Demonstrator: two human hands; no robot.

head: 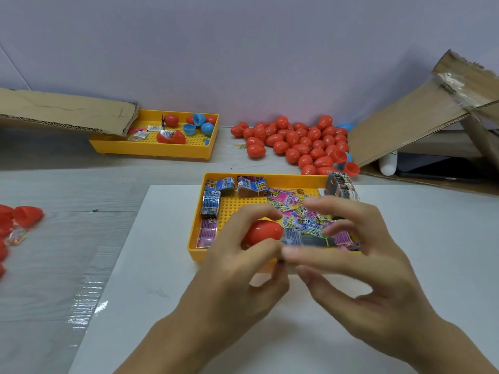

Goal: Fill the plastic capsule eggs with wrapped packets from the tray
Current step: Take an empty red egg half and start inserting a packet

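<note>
Little print can be read. A "6+" mark is made out on a blue packet (211,197) at the far left of the near yellow tray (195,233), and again on a pink packet (207,230) just nearer along the same left wall. The same "6+" is seen on loose packets in the heap (305,214) at the middle of the tray. Bold yellow lettering is carried upside down on the standing packets (252,186) against the far wall; it cannot be read with certainty. Barcode-like stripes are noted on several wrappers, digits illegible.
</note>
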